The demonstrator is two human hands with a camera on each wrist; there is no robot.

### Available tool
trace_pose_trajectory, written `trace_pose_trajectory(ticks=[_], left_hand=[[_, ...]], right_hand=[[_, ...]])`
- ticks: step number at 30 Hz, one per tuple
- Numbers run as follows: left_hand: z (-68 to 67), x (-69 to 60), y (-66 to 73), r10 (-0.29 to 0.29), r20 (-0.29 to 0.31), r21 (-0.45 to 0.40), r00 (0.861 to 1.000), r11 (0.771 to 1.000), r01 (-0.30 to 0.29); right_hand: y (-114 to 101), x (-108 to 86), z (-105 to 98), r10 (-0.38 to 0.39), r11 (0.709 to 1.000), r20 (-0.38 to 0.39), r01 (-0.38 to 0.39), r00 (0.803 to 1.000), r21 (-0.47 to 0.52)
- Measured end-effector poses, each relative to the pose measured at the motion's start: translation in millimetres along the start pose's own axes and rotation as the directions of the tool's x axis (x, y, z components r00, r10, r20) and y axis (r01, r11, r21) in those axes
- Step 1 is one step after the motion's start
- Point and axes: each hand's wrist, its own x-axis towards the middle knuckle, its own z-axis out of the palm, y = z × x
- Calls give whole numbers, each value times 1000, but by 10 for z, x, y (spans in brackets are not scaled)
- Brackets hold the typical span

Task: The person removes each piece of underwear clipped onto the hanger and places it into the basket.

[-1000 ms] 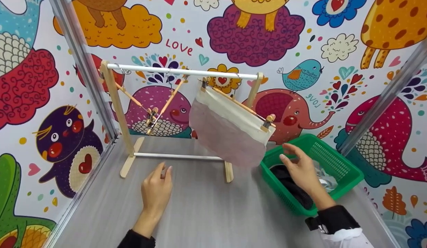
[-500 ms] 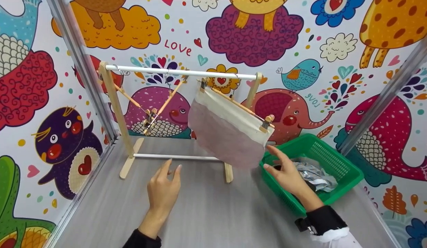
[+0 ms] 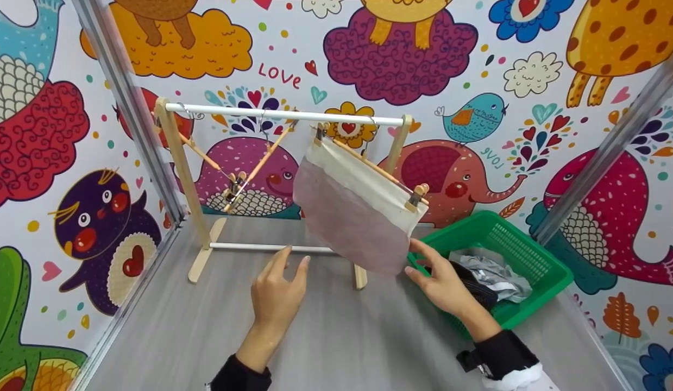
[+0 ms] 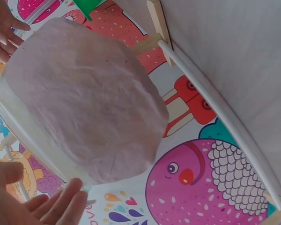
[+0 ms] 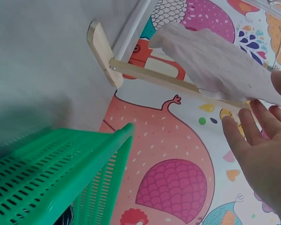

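Note:
A pink and cream cloth (image 3: 358, 206) hangs from a clip hanger on the small rack's white top rod (image 3: 293, 115), its right side lower and nearer. At its lower right edge is my right hand (image 3: 442, 282), fingers spread, the fingertips at the cloth; the right wrist view shows them beside the cloth (image 5: 220, 65). My left hand (image 3: 279, 296) hovers over the table in front of the rack's lower rod, fingers relaxed, holding nothing. In the left wrist view that hand (image 4: 42, 201) is near the cloth (image 4: 93, 98), and whether it touches is unclear.
Two bare clip hangers (image 3: 265, 157) hang on the rack's left half. A green basket (image 3: 556, 279) with dark and grey cloth items stands at the right, beneath and beside my right forearm. Patterned panels (image 3: 401, 60) with metal posts surround the grey table.
My right hand has moved left from above the basket to the cloth's edge. My left hand has moved right and slightly forward. The cloth's lower right part has shifted slightly left and down.

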Motion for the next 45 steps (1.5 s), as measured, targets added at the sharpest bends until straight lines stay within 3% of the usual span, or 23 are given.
trace_pose_trajectory(ticks=[6,12,20,28,39,45], left_hand=[[81,3,87,21,-10,-6,1000,1000,-21],[138,4,161,34,-9,-1,999,999,-34],[181,59,302,37,15,-36,999,999,-36],[257,139,468,27,39,-65,999,998,-24],[334,436,643,54,39,-87,998,995,-50],[382,710,785,-3,92,-94,996,996,12]], right_hand=[[-73,-14,61,-71,997,42,72,997,-7],[-145,-31,117,-108,993,28,109,994,-34],[-217,-43,200,-245,965,18,246,969,-96],[-266,-51,237,-260,960,38,263,965,-97],[-225,-79,202,-227,965,35,230,973,-124],[-198,-112,195,-235,964,31,237,971,-119]])
